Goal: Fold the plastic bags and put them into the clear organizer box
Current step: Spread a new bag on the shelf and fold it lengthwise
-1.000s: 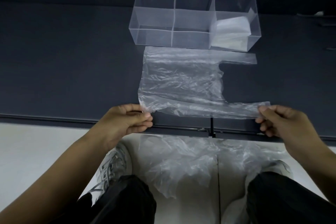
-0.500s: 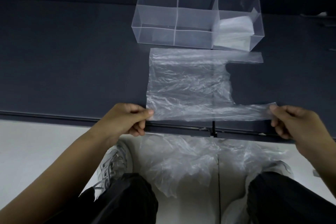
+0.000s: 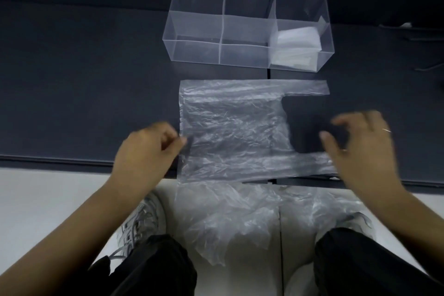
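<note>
— Well, where does the plastic bag lie at this moment?

— The plastic bag (image 3: 230, 132) lies flat on the dark table (image 3: 84, 94). Its two handles point to the right and its near side reaches the front edge of the table.

— And the hands, do they hold it?

— The left hand (image 3: 146, 151) is at the left edge of the bag with the fingers curled. The fingertips are at the edge itself, but the hand is blurred, so I cannot tell if they pinch the plastic or only touch it. The right hand (image 3: 360, 151) is over the end of the near handle. Its fingers are spread and loosely bent and grip nothing, and one finger carries a ring (image 3: 386, 130).

— Where is the box?

— The clear organizer box (image 3: 197, 53) stands on the table beyond the bag, near the far handle but apart from it. In its right compartment lies a folded white bag (image 3: 295, 41).

— Are there other bags?

— Yes, a pile of crumpled plastic bags (image 3: 228, 218) lies on the pale floor between the person's legs, beside a grey sneaker (image 3: 144, 218).
</note>
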Demonstrator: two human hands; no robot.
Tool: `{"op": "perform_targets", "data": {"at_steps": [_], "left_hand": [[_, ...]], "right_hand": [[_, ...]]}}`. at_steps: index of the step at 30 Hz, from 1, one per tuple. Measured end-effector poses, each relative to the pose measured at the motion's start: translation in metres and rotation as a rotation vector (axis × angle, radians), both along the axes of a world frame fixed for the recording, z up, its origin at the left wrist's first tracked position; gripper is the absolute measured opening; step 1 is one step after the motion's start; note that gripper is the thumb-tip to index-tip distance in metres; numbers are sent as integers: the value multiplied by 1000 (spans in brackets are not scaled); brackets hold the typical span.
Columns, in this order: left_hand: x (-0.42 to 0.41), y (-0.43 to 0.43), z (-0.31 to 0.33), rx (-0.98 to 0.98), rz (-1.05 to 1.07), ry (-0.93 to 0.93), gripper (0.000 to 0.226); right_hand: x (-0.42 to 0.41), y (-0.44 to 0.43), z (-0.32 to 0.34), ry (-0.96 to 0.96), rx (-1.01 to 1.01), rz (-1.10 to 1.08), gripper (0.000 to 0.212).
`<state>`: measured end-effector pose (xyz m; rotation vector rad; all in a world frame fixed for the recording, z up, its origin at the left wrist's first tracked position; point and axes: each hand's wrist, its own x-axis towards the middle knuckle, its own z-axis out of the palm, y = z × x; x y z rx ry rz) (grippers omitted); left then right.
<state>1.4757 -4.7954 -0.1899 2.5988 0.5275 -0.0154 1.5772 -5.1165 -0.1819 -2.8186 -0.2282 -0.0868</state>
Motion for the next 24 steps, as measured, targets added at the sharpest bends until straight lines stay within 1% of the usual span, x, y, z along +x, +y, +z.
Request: {"op": "perform_targets", "data": {"at_steps": [1,2,3,5,6,8,10,14,16,18,20,22,24], "left_hand": [[4,-9,-3,48,-37,-185,10],[8,-18,-8,77,-87,-274,15],[10,-27,-16,102,-153,-256,31],[9,-37,-32,185,-270,-76,60],[8,-38,-39,246,-308,10,69],[6,-34,-51,331,-341,89,79],[7,-31,-54,353,-360,95,82],[5,-27,-54,367,-400,104,81],[4,-22,-53,326,-403,85,84],[8,-16,-49,215,-362,38,87],[20,-10,-44,179,-320,-26,84],[39,-7,-40,217,-327,-62,79],[59,-6,-41,248,-361,-36,76]], "right_hand": [[-3,22,1,-10,54,128,31],[-8,47,-1,35,105,259,36],[-15,71,-5,99,124,386,42],[-31,107,-21,156,60,600,51],[-35,115,-32,155,-3,656,54],[-37,109,-50,145,-144,628,63],[-33,85,-59,121,-250,507,69],[-31,28,-58,170,-343,325,77],[-30,14,-51,187,-355,260,84],[-24,22,-42,169,-347,220,89],[-13,51,-32,127,-261,270,86],[0,91,-27,99,-160,427,77],[11,130,-31,96,-111,598,69]]}}
